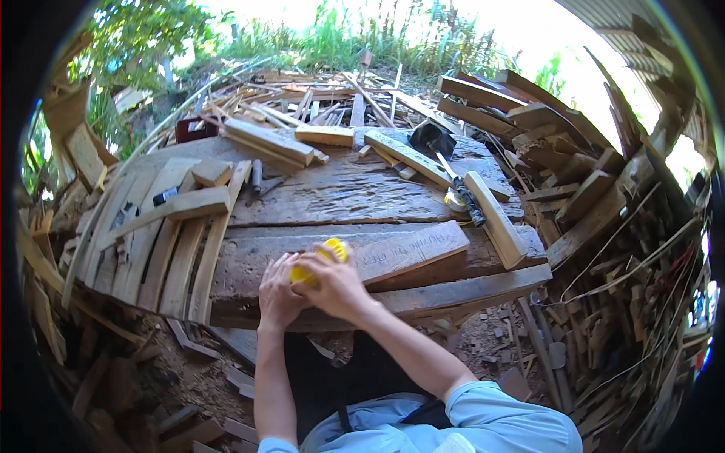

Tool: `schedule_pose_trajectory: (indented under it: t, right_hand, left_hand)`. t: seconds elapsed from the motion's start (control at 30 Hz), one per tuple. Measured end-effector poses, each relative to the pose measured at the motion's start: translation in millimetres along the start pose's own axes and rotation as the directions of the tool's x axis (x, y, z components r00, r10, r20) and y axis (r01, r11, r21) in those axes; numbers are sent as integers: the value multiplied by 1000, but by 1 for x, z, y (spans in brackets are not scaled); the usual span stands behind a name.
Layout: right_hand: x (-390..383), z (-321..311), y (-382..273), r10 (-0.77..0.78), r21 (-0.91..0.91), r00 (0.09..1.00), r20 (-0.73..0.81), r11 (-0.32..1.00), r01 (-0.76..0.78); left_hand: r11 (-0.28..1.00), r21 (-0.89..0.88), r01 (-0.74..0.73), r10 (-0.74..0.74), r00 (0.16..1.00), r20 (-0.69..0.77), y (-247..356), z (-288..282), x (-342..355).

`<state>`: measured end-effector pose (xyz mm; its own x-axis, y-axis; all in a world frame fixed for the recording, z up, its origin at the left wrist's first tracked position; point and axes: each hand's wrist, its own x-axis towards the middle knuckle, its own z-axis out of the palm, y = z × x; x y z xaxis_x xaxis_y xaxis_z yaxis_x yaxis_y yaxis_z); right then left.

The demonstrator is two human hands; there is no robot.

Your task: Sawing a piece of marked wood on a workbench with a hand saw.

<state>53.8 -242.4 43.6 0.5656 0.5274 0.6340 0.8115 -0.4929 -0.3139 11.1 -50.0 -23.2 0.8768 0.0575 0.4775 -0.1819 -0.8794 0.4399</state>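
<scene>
Both my hands are at the near edge of a worn wooden workbench, closed around a bright yellow rounded thing with a ridged edge (335, 248); its kind is hidden by the fingers. My right hand (332, 285) wraps over it from above and the right. Against its left side presses my left hand (279, 294), the fingers partly covered. Just to the right lies a flat plank with pencil writing (423, 249), its left end close to my right hand. The workbench (317, 192) has a rough, pitted top.
Slats (162, 257) and a small black object (164, 196) occupy the bench's left side. At right lie a thick wood block (495, 219), a dark-handled tool (467, 200) and a black pouch-like thing (430, 138). Scrap lumber (574, 143) piles up around; wood offcuts (242, 381) litter the ground.
</scene>
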Motion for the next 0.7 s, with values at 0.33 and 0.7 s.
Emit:
schedule_pose_trajectory:
  t: [0.33,0.7]
  right_hand:
    - [-77,-167,204,418,-340,899,-128,833,-436]
    - [17,3,24,81,-37,983,162,996,-76]
  left_hand:
    - [999,-27,-27,24,996,-86,12,-12,5]
    - [1000,-20,14,-13,999,46,17,-11,8]
